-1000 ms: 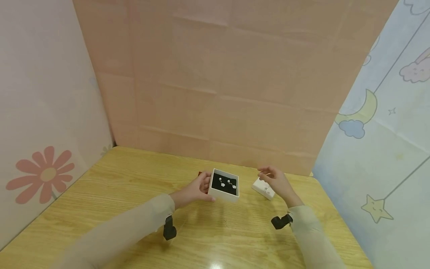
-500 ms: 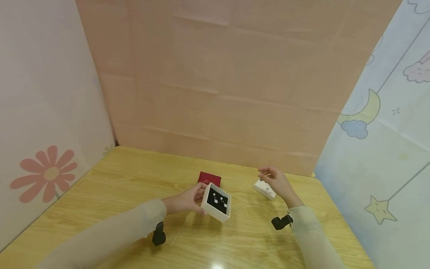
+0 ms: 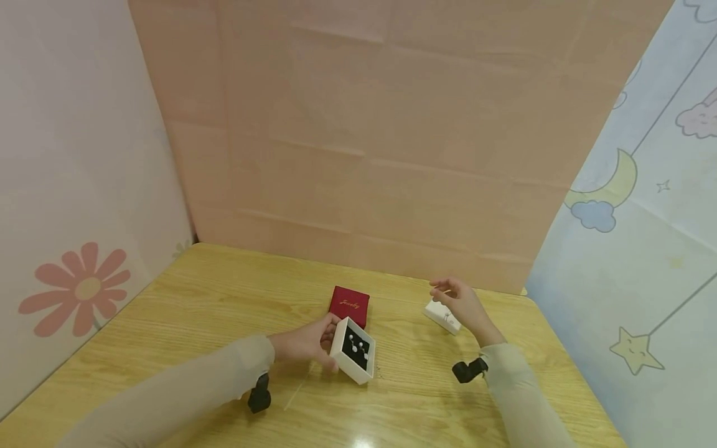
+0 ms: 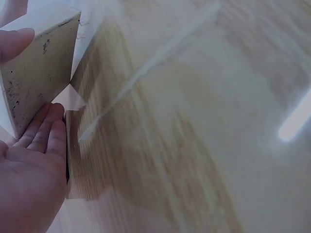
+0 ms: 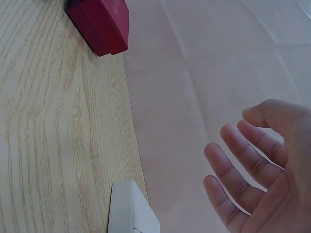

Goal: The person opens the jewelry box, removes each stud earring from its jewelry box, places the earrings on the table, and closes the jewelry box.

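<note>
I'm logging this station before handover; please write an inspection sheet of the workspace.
Surface: pale wood-grain table with a glare spot.
Job's things: open, square white cardboard-like box, tilted, two silvery earrings on black padding; square red box lettered "Jewelry"; flat white printed box.
Clutter: thin pale strip and tiny silvery bits, unidentifiable.
Grips: left grip holds the open box; right grip, loosely bent, holds nothing.
Cables: nothing seen.
Surroundings: peach cloth backdrop, printed side panels.
</note>
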### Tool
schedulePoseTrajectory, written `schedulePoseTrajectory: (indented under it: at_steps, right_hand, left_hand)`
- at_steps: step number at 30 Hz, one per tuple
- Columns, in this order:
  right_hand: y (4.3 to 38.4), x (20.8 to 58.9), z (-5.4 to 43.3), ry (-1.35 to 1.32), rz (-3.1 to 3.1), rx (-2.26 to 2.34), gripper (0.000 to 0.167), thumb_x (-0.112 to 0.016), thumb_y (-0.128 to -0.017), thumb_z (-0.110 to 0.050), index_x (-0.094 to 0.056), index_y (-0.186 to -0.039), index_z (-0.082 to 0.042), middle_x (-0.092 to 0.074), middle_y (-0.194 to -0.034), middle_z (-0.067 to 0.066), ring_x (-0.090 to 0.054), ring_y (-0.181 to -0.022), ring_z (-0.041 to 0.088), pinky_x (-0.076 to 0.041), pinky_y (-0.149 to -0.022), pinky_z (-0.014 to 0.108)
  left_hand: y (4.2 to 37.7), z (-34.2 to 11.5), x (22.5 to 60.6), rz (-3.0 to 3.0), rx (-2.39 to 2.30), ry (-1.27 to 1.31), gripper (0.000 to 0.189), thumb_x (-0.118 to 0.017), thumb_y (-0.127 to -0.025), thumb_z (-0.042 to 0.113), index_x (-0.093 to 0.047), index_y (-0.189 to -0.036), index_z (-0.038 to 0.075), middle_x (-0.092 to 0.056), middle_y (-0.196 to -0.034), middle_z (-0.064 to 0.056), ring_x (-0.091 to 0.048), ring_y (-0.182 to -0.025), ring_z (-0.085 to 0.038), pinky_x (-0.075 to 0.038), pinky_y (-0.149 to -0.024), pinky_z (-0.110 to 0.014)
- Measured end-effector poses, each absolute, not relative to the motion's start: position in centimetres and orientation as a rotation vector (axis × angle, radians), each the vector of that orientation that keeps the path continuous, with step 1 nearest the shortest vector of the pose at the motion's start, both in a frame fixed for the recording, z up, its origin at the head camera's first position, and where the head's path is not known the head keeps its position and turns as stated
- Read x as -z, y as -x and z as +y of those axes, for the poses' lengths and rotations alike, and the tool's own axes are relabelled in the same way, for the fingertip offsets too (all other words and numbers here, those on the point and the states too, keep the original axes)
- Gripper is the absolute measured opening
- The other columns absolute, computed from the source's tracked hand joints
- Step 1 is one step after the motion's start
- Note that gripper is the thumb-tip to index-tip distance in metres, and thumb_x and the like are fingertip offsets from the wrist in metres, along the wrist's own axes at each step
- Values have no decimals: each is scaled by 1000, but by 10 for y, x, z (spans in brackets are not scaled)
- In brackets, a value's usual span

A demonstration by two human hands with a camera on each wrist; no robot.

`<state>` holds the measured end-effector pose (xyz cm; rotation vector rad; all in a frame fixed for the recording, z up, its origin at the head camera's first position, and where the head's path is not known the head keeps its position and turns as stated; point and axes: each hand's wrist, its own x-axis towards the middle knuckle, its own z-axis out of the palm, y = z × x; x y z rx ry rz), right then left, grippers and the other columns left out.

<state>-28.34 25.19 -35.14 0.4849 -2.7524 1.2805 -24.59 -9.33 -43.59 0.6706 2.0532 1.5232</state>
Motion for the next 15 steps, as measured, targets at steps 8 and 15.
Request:
schedulePoseTrajectory:
  at_steps: [8,15]
  right_hand:
    - [308,378,269,-493,-2733,-1306,29,-56,-98,-16,-58,-123,0,-64,-107,20,-65,-89,21,-51,-85,47]
    - [311,382,271,-498,-2720,-1324,30,-57,-98,-22,-59,-122,-4,-64,-106,21,-62,-98,42,-49,-85,53]
  left_hand:
    - [248,-96,437,2201,-1337,-712,74,-86,-70,10,-37,-126,10,-54,-110,-6,-53,-97,-19,-47,-83,-27]
    - [251,-98,441,2333,-1116,-717,84,-91,-64,24,-36,-126,13,-53,-107,2,-50,-98,-14,-40,-89,-29]
